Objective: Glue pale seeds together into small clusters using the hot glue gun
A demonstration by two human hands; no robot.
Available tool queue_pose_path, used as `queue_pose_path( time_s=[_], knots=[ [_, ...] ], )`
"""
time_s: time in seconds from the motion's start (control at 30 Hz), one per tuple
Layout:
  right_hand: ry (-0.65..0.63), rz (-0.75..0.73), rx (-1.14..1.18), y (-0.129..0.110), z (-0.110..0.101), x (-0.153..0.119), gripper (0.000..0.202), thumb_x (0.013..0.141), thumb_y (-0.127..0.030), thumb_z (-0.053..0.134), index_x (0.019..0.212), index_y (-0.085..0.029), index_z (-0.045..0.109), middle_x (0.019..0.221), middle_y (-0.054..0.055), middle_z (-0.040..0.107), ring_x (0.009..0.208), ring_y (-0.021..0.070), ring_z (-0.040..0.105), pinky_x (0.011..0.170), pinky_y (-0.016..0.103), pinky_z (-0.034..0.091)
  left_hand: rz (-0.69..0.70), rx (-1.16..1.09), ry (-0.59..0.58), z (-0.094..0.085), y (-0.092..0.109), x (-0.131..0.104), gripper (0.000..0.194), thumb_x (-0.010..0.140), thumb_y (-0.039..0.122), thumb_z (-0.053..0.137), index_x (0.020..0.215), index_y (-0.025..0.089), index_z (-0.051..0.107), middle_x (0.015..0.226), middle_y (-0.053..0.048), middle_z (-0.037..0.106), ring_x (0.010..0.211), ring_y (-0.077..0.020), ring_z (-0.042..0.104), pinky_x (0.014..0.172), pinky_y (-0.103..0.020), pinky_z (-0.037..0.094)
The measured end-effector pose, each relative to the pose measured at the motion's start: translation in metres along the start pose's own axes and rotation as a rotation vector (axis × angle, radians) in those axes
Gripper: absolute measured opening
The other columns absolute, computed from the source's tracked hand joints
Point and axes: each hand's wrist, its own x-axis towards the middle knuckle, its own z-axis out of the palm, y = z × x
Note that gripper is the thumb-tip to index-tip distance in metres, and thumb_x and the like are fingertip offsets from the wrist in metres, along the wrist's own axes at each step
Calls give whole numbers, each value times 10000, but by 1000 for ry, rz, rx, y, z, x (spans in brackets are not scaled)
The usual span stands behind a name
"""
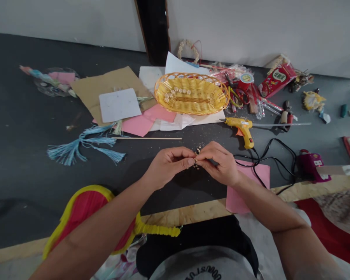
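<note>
My left hand (172,165) and my right hand (217,161) meet over the dark table, fingertips pinched together. Between them is a small beige piece (196,159), too small to name, touched by both hands. Tiny pale bits (196,167) lie on the table beneath the fingers. Beyond my hands stands a yellow woven basket (192,105) with a row of small beige clusters (176,92) inside. Close to my right hand lies a yellow glue gun (240,127) with a clear glue stick in its back. A thin wooden stick (151,138) lies beyond my left hand.
Blue tassels (71,149) lie at left, near brown paper (105,79) and a white card (118,105). A black cord (275,167) loops by pink paper (247,179) and a purple device (312,165). A red-and-yellow padded item (84,206) overlaps the front edge.
</note>
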Motion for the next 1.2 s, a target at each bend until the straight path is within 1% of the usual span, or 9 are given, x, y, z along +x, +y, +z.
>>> queue_pose_path(
  time_s=[0.17,0.3,0.4,0.57,0.67,0.77,0.93,1.07,1.2],
  knots=[
    [-5,52,6,0,-1,-1,60,916,-171,624,929,-220,655,810,33,694,794,157,654,726,298,535,-3,24,21,0,-1,0,240,722,367,820,787,143,764,769,-47,706,711,-142,585,678,-257,463],
    [-16,52,-13,1,-1,-1,48,929,-183,605,915,-214,639,812,35,686,793,155,654,720,297,538,3,10,16,-1,-2,0,238,718,366,824,781,144,763,769,-45,702,714,-139,583,682,-254,458],
    [-34,64,-17,1,0,-1,62,934,-173,589,898,-210,622,815,35,679,801,153,649,728,292,537,-7,14,12,0,-2,1,233,721,365,822,766,145,761,759,-37,690,710,-130,570,676,-244,444],
    [-47,134,23,1,0,-2,106,958,-187,533,871,-208,590,821,37,658,807,153,636,737,292,528,-18,5,9,0,-1,1,261,707,383,828,756,138,751,768,-41,682,719,-138,564,678,-249,440],
    [-51,114,36,0,-1,-2,50,945,-197,565,923,-208,609,839,41,669,814,154,640,742,294,528,-19,5,7,-1,-1,1,274,715,393,820,733,134,734,719,-29,647,678,-128,534,640,-245,417],
    [-54,75,19,0,-1,-1,61,942,-191,571,947,-211,628,837,45,681,816,158,650,735,297,535,-20,12,-4,-1,-1,0,271,718,389,817,724,133,727,713,-26,640,669,-126,526,629,-246,406],
    [-52,112,12,-1,1,-1,99,956,-168,539,913,-206,620,835,41,682,815,146,649,727,283,530,-29,4,-10,-1,-3,0,258,718,379,821,746,135,740,733,-27,647,683,-124,530,641,-246,403],
    [0,148,19,0,0,-1,81,942,-151,558,905,-202,609,823,27,673,793,132,639,737,268,520,-34,-32,9,-2,-4,1,246,707,368,835,732,140,744,728,-24,647,686,-118,530,646,-240,409],
    [111,201,-5,3,-4,-1,72,939,-154,558,917,-199,609,829,24,651,787,132,627,735,270,513,-46,-93,65,-1,-1,1,265,671,386,861,736,147,766,705,-28,664,653,-111,529,631,-237,418]
  ],
)
